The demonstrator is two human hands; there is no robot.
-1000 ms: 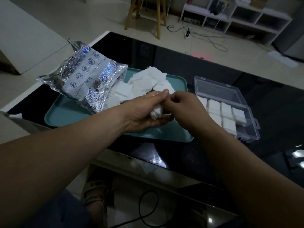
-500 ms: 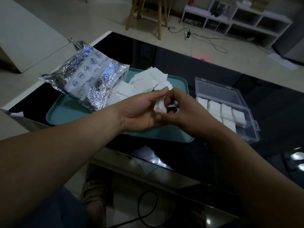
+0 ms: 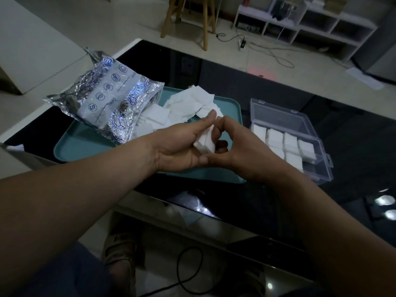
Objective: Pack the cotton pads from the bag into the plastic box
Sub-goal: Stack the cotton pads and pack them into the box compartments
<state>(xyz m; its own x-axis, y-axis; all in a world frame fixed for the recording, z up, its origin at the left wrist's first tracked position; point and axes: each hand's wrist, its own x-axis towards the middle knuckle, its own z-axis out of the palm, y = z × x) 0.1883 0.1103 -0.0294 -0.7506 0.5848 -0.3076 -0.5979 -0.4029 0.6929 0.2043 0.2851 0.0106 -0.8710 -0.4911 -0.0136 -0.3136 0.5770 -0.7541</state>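
- Grips a small white stack of cotton pads (image 3: 205, 144) in the left hand (image 3: 180, 144), with the fingers wrapped round the stack's left side and one digit stretched up past its top edge.
- Meets the same stack from the other side with the right hand (image 3: 240, 153). Index finger bent down onto the upper corner, thumb tucked underneath against the heel of the left palm, other fingers curled behind and mostly hidden.
- Keeps neither of the hands spread: both narrowed round the stack and touching each other, above the near right part of the teal tray (image 3: 81, 146).
- On the far half of the tray, a heap of loose pads (image 3: 188, 101), spilling from the mouth of the silver foil bag (image 3: 107, 99).
- Bag crumpled and tilted, lying across the tray's far left corner, printed with blue round icons.
- Just right of the tray, on the dark glass table (image 3: 353, 136), the clear plastic box (image 3: 278, 112) with its lid thrown back.
- Inside the box, packed pads (image 3: 285, 142) in neat white blocks filling several compartments; cannot tell how many are filled behind the right hand.
- Beyond the table, on the pale floor: the legs of a wooden stool (image 3: 188, 18), a white shelf unit (image 3: 306, 22) and a trailing cable (image 3: 276, 54).
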